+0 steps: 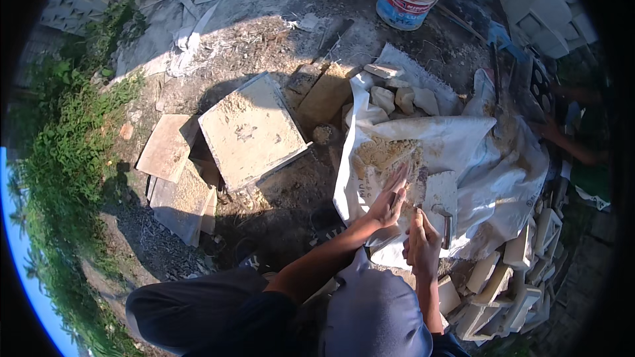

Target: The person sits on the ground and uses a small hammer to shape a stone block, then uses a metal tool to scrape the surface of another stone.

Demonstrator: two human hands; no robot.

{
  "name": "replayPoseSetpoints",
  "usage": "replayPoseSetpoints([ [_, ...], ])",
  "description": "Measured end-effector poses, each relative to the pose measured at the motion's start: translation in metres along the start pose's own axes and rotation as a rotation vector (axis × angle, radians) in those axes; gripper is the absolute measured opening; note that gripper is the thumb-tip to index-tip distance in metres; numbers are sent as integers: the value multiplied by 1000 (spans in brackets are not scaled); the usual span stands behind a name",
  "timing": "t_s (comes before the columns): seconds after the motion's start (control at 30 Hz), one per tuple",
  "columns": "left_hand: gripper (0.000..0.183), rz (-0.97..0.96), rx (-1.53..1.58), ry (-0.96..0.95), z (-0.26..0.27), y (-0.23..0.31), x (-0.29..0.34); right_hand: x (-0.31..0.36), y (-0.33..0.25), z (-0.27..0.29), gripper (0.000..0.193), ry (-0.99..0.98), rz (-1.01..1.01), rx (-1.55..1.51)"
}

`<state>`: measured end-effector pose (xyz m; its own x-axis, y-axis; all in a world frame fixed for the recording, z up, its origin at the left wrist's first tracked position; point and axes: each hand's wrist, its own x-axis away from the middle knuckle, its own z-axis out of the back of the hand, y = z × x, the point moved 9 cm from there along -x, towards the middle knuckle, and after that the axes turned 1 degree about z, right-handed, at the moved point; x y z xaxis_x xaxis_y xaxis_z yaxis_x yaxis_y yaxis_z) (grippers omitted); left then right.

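My left hand (389, 201) reaches over a white woven sack (463, 132), its fingers stretched out beside a heap of tan, crumbly dust (383, 155). To its right, my right hand (422, 243) is closed, thumb up; what it grips is hidden by the fingers. A pale flat slab (442, 190) lies on the sack just beyond the right hand. Against the slab's near edge rests a tool with a metal top and a dark handle (448, 230), apart from the right hand. Rough pale stones (400, 98) sit at the sack's far side.
A large dusty square block (248, 132) stands left of the sack, with flat slabs (169, 149) beside it. Stacked stone pieces (509, 284) lie at the near right. A bucket (407, 0) stands far back. Another person's hand (552, 131) shows at the right edge.
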<state>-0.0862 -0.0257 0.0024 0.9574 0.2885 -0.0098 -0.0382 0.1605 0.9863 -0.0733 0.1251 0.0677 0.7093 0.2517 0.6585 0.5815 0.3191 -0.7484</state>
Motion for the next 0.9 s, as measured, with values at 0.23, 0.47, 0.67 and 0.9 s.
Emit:
replayPoseSetpoints([
  [0.23,90,-361,9,618,171,111,19,29,-137,-45,51,-38,229,95],
  [0.47,86,-139,-56,1299,387,69,82,23,-178,-226,48,-446,279,200],
  [0.67,85,116,-36,1239,451,30,53,-9,-181,-355,45,-471,1001,553],
  [0.9,72,206,-534,1045,454,24,29,20,-187,-370,52,-339,1147,806],
])
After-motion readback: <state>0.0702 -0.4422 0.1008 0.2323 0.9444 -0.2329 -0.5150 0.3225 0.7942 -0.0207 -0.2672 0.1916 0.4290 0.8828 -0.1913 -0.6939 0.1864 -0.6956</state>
